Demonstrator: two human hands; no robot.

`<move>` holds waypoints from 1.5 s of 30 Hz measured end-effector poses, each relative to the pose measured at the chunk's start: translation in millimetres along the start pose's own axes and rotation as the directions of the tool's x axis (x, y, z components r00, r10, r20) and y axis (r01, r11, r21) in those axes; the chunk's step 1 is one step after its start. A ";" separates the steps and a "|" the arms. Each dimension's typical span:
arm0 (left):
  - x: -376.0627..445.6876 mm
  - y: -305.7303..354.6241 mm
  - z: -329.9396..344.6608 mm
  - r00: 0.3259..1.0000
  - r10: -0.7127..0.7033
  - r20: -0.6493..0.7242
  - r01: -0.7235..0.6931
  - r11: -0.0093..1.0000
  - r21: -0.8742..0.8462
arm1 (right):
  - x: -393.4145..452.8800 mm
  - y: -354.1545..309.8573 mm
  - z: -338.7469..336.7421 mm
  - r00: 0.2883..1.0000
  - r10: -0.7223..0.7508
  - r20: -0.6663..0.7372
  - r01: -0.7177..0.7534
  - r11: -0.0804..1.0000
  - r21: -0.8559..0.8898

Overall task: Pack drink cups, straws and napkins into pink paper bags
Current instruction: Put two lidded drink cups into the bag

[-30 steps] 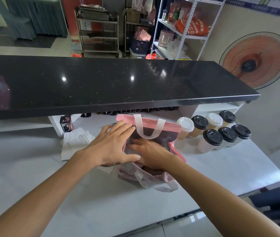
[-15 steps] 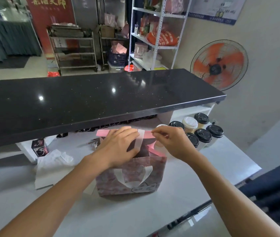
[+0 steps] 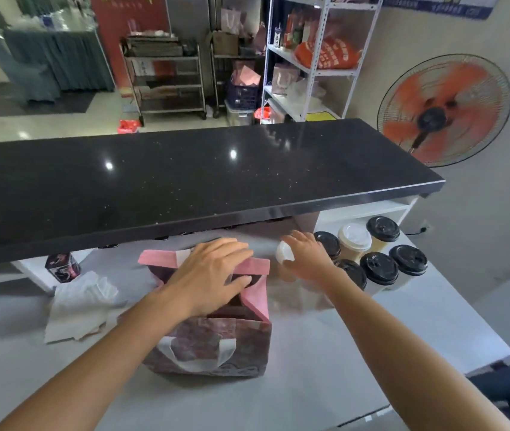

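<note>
A white table (image 3: 325, 377) is seen nearest, with both forearms reaching over it from the near edge. On it, near the middle, a pink bag (image 3: 213, 346) stands upright with its mouth open; a white handle hangs down its near face and the pink inner lining shows at the right and far rims. The left hand (image 3: 213, 275) is laid over the far rim of the bag, fingers spread and fairly straight, pressing the rim rather than gripping it. Left of the bag, a loose heap of white napkins (image 3: 76, 306) lies on the table, well apart from both hands.

Just right of the bag's far corner, a white-lidded cup (image 3: 284, 256) is grasped by the right hand (image 3: 309, 259), the fingers curled round its top from the right side; whether the cup is lifted or standing cannot be told because of blur. Beyond and right of that hand, a cluster of cups (image 3: 381, 262) stands close together, most with black lids and one with a white lid.

Further left, a small dark box (image 3: 62, 267) stands under the overhang of a black counter (image 3: 185, 175), which spans the scene above the table. Behind it, metal shelves (image 3: 309, 73) and an orange fan (image 3: 443, 110) are seen at the far right.
</note>
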State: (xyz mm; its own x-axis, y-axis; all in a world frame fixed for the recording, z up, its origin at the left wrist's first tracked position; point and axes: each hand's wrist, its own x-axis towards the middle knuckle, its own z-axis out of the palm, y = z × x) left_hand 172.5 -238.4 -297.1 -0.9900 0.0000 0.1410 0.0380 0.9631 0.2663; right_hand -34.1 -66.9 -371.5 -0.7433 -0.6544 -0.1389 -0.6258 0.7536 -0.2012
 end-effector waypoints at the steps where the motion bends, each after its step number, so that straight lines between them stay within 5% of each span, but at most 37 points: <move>1: 0.1 -0.6 2.8 1.000 -0.012 -0.010 0.012 1.000 0.002 | 7.1 0.2 1.1 1.000 -0.009 0.027 0.010 0.999 -0.041; 9: -2.4 -4.4 15.0 0.997 -0.069 -0.032 0.068 0.997 -0.019 | 27.7 1.4 8.4 0.990 -0.020 0.137 0.031 0.996 -0.080; 19: -24.2 -18.1 4.6 0.963 0.109 -0.244 -0.118 0.993 -0.023 | -34.3 -31.0 -53.0 0.954 -0.001 -0.300 0.076 0.968 0.240; 27: -53.8 -36.0 -7.4 0.996 0.085 -0.020 -0.083 0.994 0.069 | -113.5 -97.6 -101.7 0.840 0.098 -0.533 0.197 0.861 0.469; 36: -80.9 -32.5 -23.1 0.996 0.055 0.070 -0.054 0.998 -0.013 | -177.1 -141.3 -82.7 0.914 0.027 -0.404 0.157 0.896 0.416; 45: -96.1 -51.6 -33.7 0.983 0.039 0.177 -0.042 0.999 0.013 | -188.7 -170.5 -99.2 0.948 -0.193 -0.251 0.224 0.970 0.099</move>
State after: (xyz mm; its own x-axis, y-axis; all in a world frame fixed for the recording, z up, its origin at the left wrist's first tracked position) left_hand 270.3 -297.1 -292.3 -0.9962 0.0853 -0.0201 0.0777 0.9658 0.2474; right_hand 189.5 -65.7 -214.7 -0.6436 -0.7503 0.1509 -0.7496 0.5782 -0.3222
